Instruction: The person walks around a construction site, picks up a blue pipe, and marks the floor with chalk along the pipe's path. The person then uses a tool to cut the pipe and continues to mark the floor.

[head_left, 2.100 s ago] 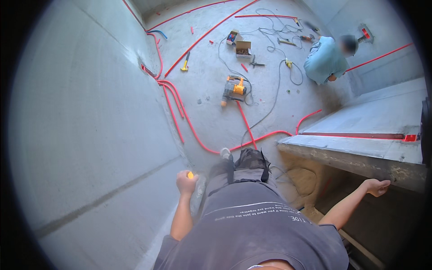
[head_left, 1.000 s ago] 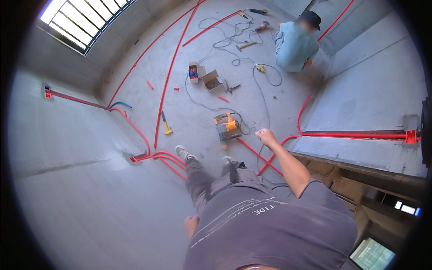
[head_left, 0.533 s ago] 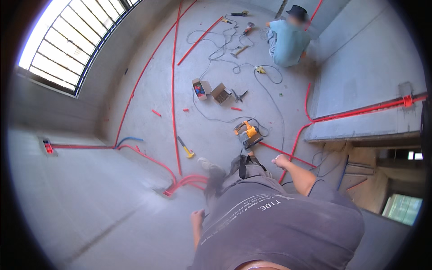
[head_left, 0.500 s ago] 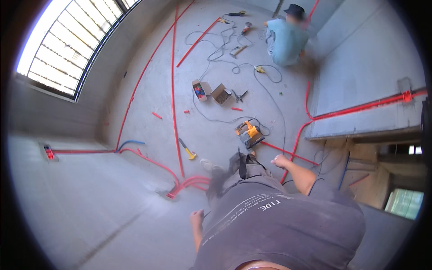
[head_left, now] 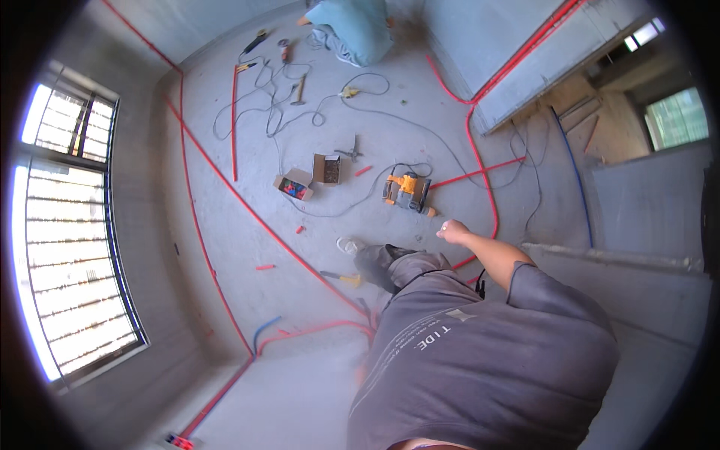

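Observation:
My right hand point(head_left: 452, 231) hangs in front of me above the floor with its fingers curled in. A small whitish spot shows at the fingers, but I cannot make out what it is. Nearest to that hand, a yellow-and-grey corded power tool point(head_left: 407, 190) sits on the concrete, apart from it. My left hand is not visible; only a faint pinkish blur shows at the left edge of my shirt. By my shoe point(head_left: 350, 245) lies a hammer point(head_left: 349, 280) with yellow on it, partly blurred.
Red conduits point(head_left: 251, 214) cross the floor and climb the walls. Ahead are an open carton point(head_left: 294, 184) of red and blue pieces, another carton point(head_left: 327, 171), a dark hand tool point(head_left: 350, 148), a mallet point(head_left: 300, 90) and tangled cords. A person point(head_left: 349, 30) crouches at the far end.
My view and body have turned, so the window and conduits sit differently. My left hand has gone out of sight. The right hand stays curled, now closer to the power tool in the picture.

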A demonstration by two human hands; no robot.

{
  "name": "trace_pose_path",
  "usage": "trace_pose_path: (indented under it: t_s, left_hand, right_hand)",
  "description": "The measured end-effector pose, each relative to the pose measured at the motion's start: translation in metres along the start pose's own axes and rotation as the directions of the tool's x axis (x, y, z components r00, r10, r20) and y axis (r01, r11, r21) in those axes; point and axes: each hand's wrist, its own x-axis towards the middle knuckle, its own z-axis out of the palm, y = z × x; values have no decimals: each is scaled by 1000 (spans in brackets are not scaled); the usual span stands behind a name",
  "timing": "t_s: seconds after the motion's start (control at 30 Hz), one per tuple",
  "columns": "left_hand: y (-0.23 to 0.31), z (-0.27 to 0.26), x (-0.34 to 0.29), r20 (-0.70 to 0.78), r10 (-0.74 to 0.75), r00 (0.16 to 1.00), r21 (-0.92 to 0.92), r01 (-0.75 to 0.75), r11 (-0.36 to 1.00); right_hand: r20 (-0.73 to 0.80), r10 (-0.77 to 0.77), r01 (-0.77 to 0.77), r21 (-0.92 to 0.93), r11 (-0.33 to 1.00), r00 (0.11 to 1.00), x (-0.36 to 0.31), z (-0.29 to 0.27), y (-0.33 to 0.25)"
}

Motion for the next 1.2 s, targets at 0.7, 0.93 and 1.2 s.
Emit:
trace_pose_path:
  t_s: [0.7, 0.93, 1.2]
  left_hand:
    - [61, -399, 351, 316, 236, 919, 313, -335, 889]
    - [42, -544, 427, 530, 560, 637, 446, -771, 455]
    - [18, -654, 511, 284, -19, 959, 237, -51, 970]
  right_hand:
    - [-363, 151, 80, 550, 832, 920, 20, 142, -290]
    - [-23, 374, -321, 466, 825, 927, -144, 334, -335]
    - [-90, 272, -235, 296, 926, 958, -241, 510, -395]
